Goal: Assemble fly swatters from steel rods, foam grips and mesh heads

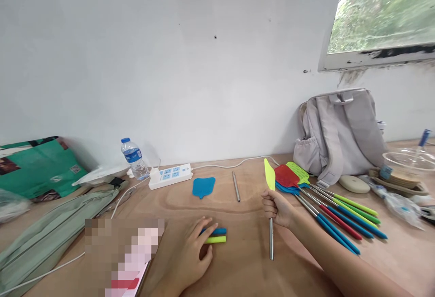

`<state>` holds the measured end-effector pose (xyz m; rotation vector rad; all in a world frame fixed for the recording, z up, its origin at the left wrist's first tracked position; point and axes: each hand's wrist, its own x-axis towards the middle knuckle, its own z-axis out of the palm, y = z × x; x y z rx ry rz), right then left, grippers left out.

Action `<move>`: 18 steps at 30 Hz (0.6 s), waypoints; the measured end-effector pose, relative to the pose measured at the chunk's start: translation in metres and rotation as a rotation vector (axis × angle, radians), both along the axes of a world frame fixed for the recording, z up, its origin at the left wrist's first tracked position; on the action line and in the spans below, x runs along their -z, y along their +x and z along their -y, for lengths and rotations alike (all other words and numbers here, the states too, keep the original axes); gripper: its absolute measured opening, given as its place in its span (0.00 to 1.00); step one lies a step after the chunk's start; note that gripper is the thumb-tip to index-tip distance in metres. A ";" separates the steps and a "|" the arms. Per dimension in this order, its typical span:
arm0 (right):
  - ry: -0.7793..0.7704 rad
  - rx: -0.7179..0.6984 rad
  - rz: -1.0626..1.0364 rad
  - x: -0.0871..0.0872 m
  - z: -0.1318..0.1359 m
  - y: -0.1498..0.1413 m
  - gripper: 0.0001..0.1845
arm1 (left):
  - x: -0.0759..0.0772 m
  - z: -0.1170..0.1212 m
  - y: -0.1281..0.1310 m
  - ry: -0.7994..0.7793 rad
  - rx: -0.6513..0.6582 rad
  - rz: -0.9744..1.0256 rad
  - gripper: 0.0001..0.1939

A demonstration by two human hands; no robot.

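Note:
My right hand (277,208) is closed round a yellow-green fly swatter (269,174), held upright with its head edge-on above the fist. Its bare metal rod (271,242) sticks out below, with no coloured grip on that end. My left hand (195,254) rests low over the table, fingers spread and thumb apart. Under and beside its fingertips lie a blue handle grip (217,231) and a yellow-green handle grip (216,239), side by side, their left ends covered. Farther back are a loose blue swatter head (203,187) and a loose metal rod (236,187).
Several swatters with coloured handles (340,220) lie fanned at right, near a grey backpack (340,134). A power strip (171,176) and water bottle (134,157) stand at back left. A green bag (44,170) and grey-green strap-like fabric (57,229) lie left; a plastic bowl (408,161) sits far right.

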<state>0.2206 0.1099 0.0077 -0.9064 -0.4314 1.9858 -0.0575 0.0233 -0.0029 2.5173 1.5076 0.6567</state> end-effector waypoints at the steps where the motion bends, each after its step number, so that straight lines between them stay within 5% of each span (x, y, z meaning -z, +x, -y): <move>1: -0.003 -0.001 0.001 0.001 0.000 0.000 0.19 | 0.000 -0.001 -0.001 -0.027 -0.003 0.022 0.27; 18: -0.015 -0.078 0.074 0.021 -0.006 0.002 0.18 | -0.006 -0.001 -0.005 -0.233 -0.036 0.236 0.20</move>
